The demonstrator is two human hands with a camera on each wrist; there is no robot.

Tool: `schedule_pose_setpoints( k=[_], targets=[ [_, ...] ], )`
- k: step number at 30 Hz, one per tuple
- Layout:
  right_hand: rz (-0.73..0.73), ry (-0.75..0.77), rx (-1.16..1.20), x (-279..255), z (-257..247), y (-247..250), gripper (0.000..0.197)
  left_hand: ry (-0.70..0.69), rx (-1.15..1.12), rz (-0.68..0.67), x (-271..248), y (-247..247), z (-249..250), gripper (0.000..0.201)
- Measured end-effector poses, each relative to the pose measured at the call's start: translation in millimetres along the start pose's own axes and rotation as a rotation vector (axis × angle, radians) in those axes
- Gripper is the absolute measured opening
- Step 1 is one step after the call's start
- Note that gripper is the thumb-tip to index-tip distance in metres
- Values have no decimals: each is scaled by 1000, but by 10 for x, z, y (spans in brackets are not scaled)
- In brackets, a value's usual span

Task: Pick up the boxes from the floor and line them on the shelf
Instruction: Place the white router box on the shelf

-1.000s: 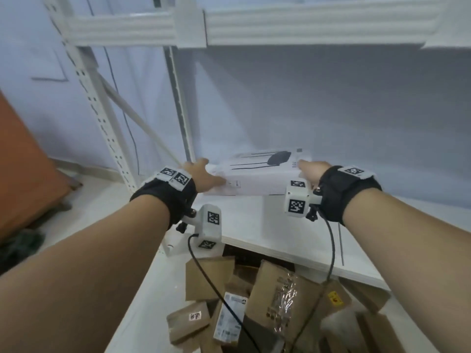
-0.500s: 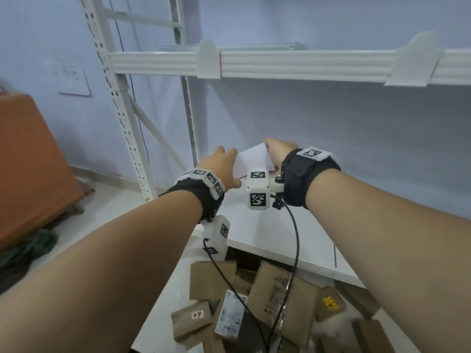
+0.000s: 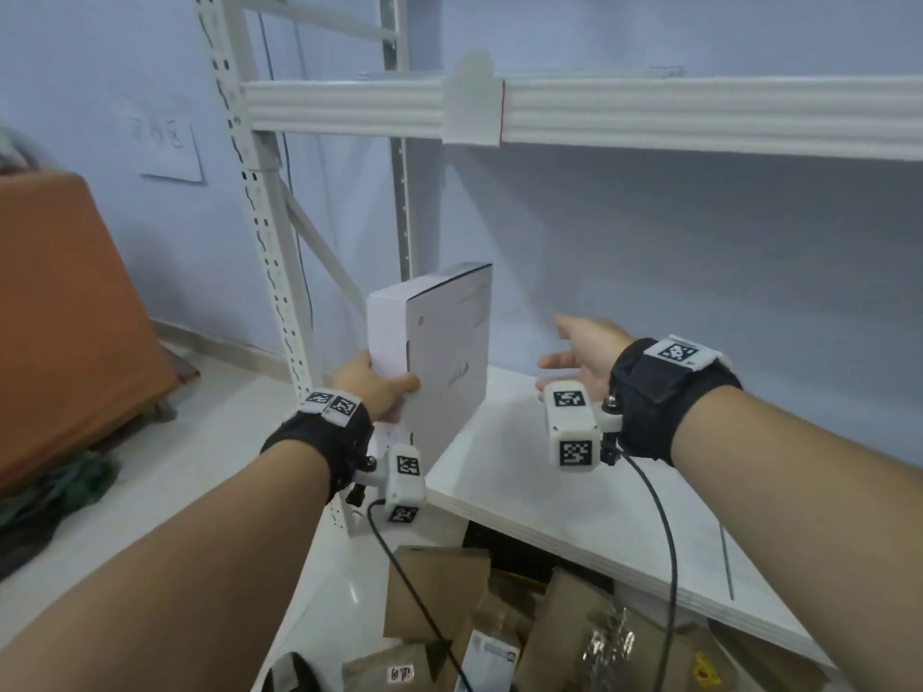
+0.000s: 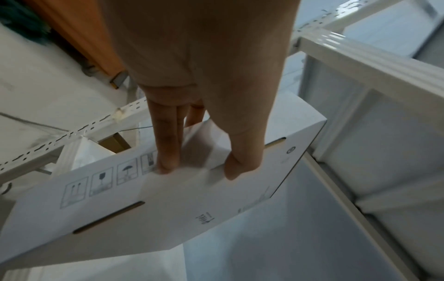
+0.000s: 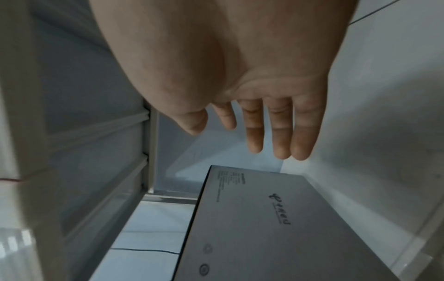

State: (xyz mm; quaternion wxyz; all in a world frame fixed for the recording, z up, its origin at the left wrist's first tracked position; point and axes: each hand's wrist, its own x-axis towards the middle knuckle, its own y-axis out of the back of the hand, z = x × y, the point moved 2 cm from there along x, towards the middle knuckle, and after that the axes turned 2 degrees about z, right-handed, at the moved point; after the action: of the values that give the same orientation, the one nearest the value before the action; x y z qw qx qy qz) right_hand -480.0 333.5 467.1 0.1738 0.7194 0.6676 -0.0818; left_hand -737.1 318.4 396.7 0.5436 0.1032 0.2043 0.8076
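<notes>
We hold a white box [image 3: 439, 342] upright on its end at the left end of the lower shelf [image 3: 574, 491], close to the perforated white upright [image 3: 264, 272] of the rack. Our left hand [image 3: 372, 387] grips the box at its near lower edge: in the left wrist view the fingers [image 4: 168, 148] lie along one face over a row of printed handling symbols, and the thumb [image 4: 242, 152] presses on the adjoining face, so the box's edge is pinched between them. From the head view we cannot tell whether the bottom of the box rests on the shelf board or hangs just above it, because our hand and wrist camera cover that edge.

Our right hand [image 3: 582, 354] is open and holds nothing. It hovers over the shelf, to the right of the box and apart from it, palm turned toward the box. In the right wrist view its fingers [image 5: 281, 129] are straight and slightly spread, with the broad side of the box below them in the picture and a clear gap between.

An upper shelf beam [image 3: 649, 117] crosses above the box. On the floor below the lower shelf lies a heap of brown cardboard boxes [image 3: 439, 591], some with white labels, one wrapped in clear film. An orange piece of furniture [image 3: 65, 317] stands at the far left, and a sheet of paper [image 3: 165, 147] hangs on the wall behind it.
</notes>
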Motion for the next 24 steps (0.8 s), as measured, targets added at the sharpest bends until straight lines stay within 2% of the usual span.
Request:
schedule_pose_setpoints(
  k=[3,9,11,14,15,19,24],
  targets=[
    [-53,-40,-17,305,190,-196,37,46,-28,9,278,58,-197,44],
    [-166,-119,-57,930,415,-800,43,28,-52,47,802,37,-484,42],
    [-179,-77,-41,1080,343,-970,47,-34,49,71,919,-2,-554,44],
    [-202,-12,-50,1222,102,-1174,69,-208,291,112,974,-92,-652,46],
    [-196,11,-53,1243,40,-1213,71,-249,328,106,968,-142,-702,46],
    [-139,27,-223,1273,116,-1284,68,-344,279,35,960,-309,-884,54],
    [-26,7,-231,1285,282,-1084,38,-306,321,-132,816,-492,-925,62]
  ],
)
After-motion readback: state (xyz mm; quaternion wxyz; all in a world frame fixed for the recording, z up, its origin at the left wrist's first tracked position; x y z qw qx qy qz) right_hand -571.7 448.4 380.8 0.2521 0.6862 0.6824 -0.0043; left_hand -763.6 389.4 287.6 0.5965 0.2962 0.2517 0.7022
